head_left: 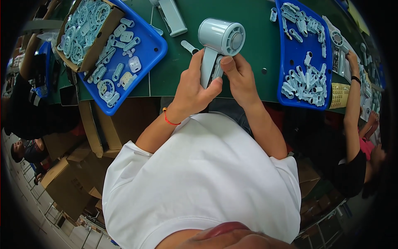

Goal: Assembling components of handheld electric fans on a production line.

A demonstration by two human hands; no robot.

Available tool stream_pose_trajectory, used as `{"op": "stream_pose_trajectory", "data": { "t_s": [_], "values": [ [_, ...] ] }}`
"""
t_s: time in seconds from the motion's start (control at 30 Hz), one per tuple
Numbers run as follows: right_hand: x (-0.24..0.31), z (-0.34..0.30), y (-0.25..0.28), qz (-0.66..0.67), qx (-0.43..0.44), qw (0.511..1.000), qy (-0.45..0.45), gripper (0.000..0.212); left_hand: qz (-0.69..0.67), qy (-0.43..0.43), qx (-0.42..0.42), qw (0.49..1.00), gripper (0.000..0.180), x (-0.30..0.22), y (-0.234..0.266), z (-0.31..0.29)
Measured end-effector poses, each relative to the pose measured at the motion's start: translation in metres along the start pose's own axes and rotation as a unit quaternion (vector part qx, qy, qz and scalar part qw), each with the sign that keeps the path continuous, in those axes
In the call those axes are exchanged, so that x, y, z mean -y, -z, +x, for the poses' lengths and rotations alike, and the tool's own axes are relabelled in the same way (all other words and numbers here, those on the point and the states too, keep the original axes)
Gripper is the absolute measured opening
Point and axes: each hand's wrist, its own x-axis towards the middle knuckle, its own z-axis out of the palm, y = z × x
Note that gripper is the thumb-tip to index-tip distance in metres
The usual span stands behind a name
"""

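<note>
A pale blue handheld fan is held up in front of me over the green table, its round head at the top and its grille turned to the right. My left hand is closed round the handle from the left, thumb lying across its lower part. My right hand grips the handle's right side just below the head, with its thumb pressed there. A dark gap shows along the handle between my hands. Just left of the fan head, a small pale blue elongated part lies on the table.
A blue tray at left holds loose pale blue parts and a cardboard box of ring-shaped pieces. Another blue tray at right carries small clip-like parts. A second fan body lies at the back. A co-worker's arm reaches in at far right.
</note>
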Motion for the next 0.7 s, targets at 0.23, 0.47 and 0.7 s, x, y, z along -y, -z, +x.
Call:
{"op": "stream_pose_trajectory", "data": {
  "t_s": [0.23,0.47,0.7],
  "values": [
    [0.004,0.001,0.005,-0.005,0.024,0.999,0.024,0.057,-0.121,-0.014,0.026,0.992,0.063,0.013,0.0,0.008],
    [0.01,-0.001,0.003,0.037,0.03,0.999,0.018,0.066,-0.107,0.033,0.067,0.991,0.067,0.005,0.006,0.013],
    [-0.007,-0.001,0.003,0.084,-0.013,0.995,0.057,0.049,0.326,-0.188,0.034,0.926,0.085,0.0,0.001,0.015]
  ]
}}
